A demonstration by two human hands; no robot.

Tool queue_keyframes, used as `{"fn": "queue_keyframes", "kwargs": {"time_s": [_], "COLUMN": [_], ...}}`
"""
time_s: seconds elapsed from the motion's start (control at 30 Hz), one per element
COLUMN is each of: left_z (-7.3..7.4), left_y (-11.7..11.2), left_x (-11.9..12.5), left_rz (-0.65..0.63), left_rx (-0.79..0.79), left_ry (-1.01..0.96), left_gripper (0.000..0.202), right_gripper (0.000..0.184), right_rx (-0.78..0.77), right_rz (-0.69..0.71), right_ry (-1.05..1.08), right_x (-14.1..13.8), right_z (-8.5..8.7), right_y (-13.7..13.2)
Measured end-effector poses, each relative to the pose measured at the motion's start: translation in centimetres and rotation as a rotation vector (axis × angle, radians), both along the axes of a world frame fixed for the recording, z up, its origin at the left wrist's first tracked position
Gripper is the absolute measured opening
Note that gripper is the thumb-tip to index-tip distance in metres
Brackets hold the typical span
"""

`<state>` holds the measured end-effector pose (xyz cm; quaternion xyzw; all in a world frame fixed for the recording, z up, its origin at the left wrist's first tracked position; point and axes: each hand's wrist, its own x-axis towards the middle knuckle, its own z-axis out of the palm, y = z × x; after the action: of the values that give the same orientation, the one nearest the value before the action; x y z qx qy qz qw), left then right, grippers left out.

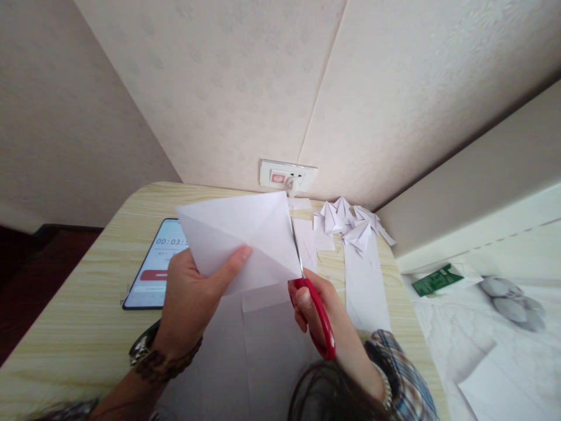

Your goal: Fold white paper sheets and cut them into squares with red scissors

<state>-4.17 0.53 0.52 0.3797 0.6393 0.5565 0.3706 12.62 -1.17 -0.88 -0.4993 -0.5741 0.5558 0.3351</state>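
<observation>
In the head view, the left hand (pixel 197 286) grasps the creased sheet (pixel 236 228), thumb on top and fingers hidden beneath, likely to keep it flat and steady. The sheet is raised above the table (pixel 83 286), which seems to give the scissors (pixel 325 321) room along its right edge. The right hand (pixel 318 298) grips their red handles, blades pointing away from the body; whether they are parted, I cannot tell. Folded pieces (pixel 335 219) sit heaped by the wall (pixel 219 88) and the phone (pixel 146 280) lies left, both apparently outside the working space.
</observation>
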Motion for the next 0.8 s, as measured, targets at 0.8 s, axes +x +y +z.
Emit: {"fn": "queue_keyframes", "kwargs": {"time_s": [0.8], "left_z": [0.1], "left_y": [0.4], "left_x": [-0.4], "left_rz": [0.163], "left_rx": [0.111], "left_ry": [-0.021], "left_gripper": [0.022], "right_gripper": [0.053], "right_rx": [0.038], "right_rz": [0.168], "right_ry": [0.002], "right_x": [0.7], "right_z": [0.3], "right_y": [-0.2]}}
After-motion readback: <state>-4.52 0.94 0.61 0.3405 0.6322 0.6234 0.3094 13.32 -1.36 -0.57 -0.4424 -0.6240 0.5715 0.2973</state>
